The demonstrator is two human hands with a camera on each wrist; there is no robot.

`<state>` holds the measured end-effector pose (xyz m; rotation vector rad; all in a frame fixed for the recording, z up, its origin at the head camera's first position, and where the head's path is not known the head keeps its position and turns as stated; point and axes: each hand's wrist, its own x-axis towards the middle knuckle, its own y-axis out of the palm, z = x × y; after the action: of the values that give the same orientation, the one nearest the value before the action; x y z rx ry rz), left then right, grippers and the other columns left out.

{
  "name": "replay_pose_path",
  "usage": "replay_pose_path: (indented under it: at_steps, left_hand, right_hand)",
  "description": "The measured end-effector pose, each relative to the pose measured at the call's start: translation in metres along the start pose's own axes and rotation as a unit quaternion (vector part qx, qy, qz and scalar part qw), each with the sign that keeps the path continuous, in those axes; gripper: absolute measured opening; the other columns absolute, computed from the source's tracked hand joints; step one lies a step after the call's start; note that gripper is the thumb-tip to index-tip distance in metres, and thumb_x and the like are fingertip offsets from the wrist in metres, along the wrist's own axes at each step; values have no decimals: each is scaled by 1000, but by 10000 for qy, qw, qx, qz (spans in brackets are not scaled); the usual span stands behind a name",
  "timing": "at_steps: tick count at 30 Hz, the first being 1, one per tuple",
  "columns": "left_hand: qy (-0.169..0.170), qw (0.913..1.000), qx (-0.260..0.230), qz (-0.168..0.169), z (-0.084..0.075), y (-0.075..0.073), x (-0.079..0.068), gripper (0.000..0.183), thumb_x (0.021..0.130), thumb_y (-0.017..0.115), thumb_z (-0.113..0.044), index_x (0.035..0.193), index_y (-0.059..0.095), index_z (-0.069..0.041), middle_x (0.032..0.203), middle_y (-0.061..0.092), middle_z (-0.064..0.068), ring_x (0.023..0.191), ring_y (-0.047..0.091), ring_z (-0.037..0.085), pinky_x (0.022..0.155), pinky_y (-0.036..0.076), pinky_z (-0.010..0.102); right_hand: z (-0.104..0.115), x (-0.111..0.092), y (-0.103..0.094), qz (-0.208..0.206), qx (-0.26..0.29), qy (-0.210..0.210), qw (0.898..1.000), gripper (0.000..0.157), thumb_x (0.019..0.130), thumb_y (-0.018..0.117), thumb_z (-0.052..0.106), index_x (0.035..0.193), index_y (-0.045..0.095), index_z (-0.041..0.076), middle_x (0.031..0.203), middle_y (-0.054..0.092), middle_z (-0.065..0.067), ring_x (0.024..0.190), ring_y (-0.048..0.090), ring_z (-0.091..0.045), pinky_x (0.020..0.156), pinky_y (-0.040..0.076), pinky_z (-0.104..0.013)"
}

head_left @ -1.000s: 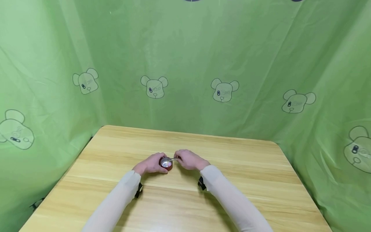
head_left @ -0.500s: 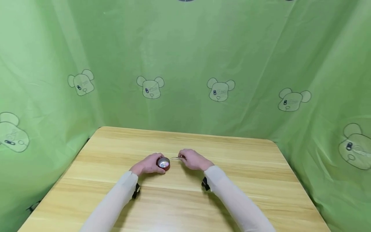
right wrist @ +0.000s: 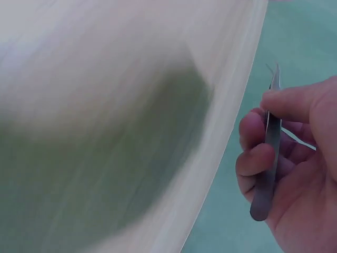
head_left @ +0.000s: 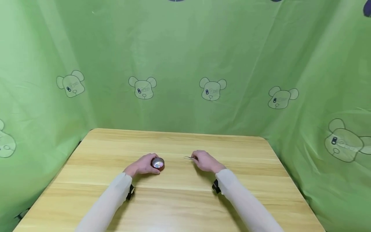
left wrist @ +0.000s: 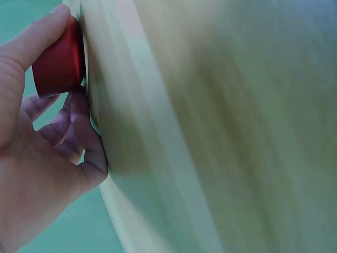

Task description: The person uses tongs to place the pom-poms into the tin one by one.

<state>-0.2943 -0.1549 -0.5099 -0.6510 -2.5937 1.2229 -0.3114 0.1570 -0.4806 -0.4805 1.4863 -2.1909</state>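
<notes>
A small round red tin [head_left: 157, 159] with a silvery inside holds several pastel pieces, seen in the head view. My left hand [head_left: 142, 165] grips it from the left, thumb on the near side and fingers on the far side. In the left wrist view, the tin's red wall [left wrist: 59, 66] stands against the tabletop. To the right of the tin, my right hand [head_left: 206, 161] pinches metal tweezers [right wrist: 270, 142] between thumb and fingers. Their thin bent tips [head_left: 186, 157] point left toward the tin, well apart from it; nothing can be made out between them.
The wooden table [head_left: 185, 206] has a light grain and rounded far corners. Green curtains [head_left: 179, 48] printed with bear heads hang behind it and on both sides. A dark wrist strap [head_left: 216, 186] shows at the right cuff.
My right hand has drawn the tweezers away from over the tin, to the right. The left hand keeps its grip on the tin. The head view has turned slightly right.
</notes>
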Motion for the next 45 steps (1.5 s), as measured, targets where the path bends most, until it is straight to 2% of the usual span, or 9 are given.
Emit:
replay_pose_path:
  at_steps: [6,19,31,45]
  left_hand:
    - [-6,10000,27,-3,1,-1,-2,53,71,84,-28,110,55,-7,103,58,3,95,55,20,86,44,42]
    - [-76,10000,-41,43,2,-2,-2,52,71,83,-28,111,55,-9,103,58,2,95,55,19,85,45,41]
    - [-1,10000,-59,69,1,-3,-3,52,72,83,-27,111,55,-7,103,58,3,95,55,20,85,45,42]
    - [1,9999,-137,52,-2,-1,-2,52,72,83,-27,110,55,-8,103,58,3,96,54,20,86,45,42]
  right_hand:
    - [-13,-12,-5,-59,-73,327,9994,6,91,61,10,97,63,9,82,56,4,74,52,-12,69,47,-31]
    - [-37,-30,-5,65,-319,396,9987,5,89,65,15,88,64,11,73,54,8,66,49,-10,65,44,-31]
    - [-50,-37,-4,248,180,81,9995,4,87,67,11,89,63,12,75,55,7,69,49,-10,66,44,-31]
    - [-57,-41,-2,344,402,119,9985,7,86,68,10,91,63,13,78,57,6,72,51,-12,69,45,-33]
